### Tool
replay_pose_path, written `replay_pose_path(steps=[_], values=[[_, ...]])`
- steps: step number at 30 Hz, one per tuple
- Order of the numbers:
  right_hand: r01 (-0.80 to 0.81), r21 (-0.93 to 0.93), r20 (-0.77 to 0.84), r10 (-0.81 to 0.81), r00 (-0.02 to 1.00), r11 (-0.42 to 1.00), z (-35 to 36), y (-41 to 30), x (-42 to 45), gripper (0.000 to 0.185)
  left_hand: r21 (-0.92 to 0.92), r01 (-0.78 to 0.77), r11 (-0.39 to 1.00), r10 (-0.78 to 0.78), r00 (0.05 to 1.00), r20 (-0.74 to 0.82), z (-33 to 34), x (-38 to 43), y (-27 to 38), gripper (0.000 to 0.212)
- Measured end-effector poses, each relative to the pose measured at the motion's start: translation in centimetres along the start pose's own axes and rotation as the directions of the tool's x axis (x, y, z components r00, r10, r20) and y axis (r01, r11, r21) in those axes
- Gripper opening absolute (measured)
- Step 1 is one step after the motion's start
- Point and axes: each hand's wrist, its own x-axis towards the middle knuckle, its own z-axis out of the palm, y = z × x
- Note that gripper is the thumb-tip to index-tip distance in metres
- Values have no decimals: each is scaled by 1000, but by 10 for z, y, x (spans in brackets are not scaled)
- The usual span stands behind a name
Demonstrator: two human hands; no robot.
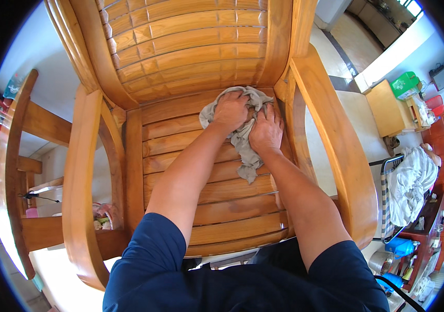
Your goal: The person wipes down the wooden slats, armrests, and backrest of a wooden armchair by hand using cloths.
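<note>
A crumpled grey cloth [245, 150] lies on the slatted seat [183, 128] of a varnished wooden armchair, at the back right corner. Its tail trails down over the slats towards me. My left hand [230, 112] rests on the upper part of the cloth, fingers bent over its folds. Just to the right, my right hand [267, 132] presses down against the cloth beside the seat's right edge, fingers pointing to the backrest. Both arms reach forward between the armrests. What lies under the palms is hidden.
The ribbed wooden backrest [191, 43] rises ahead. A left armrest [83, 175] and a right armrest [331, 140] flank the seat. A wooden table [11, 187] stands far left. At right are a folding chair with white fabric [411, 183] and a wooden cabinet [387, 109] bearing a green box [405, 85].
</note>
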Motion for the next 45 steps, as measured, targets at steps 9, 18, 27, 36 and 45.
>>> replay_pose_path(steps=[9,18,27,36,45], values=[[-37,-1,-6,37,999,999,0,3,1,53,321,519,792,-523,848,-82,-142,-105,-115,34],[-20,-4,-24,19,1000,1000,8,-7,10,52,417,621,664,-680,733,-8,-160,-183,-101,66],[109,-19,-109,-111,988,994,40,-15,54,47,336,665,667,-696,717,-37,-157,-171,-98,67],[909,160,-606,-689,398,384,-20,-273,52,30,275,699,660,-711,699,-72,-163,-179,-104,57],[807,-267,-366,-830,420,526,-37,-311,118,54,255,687,680,-680,721,-129,-157,-173,-103,53]])
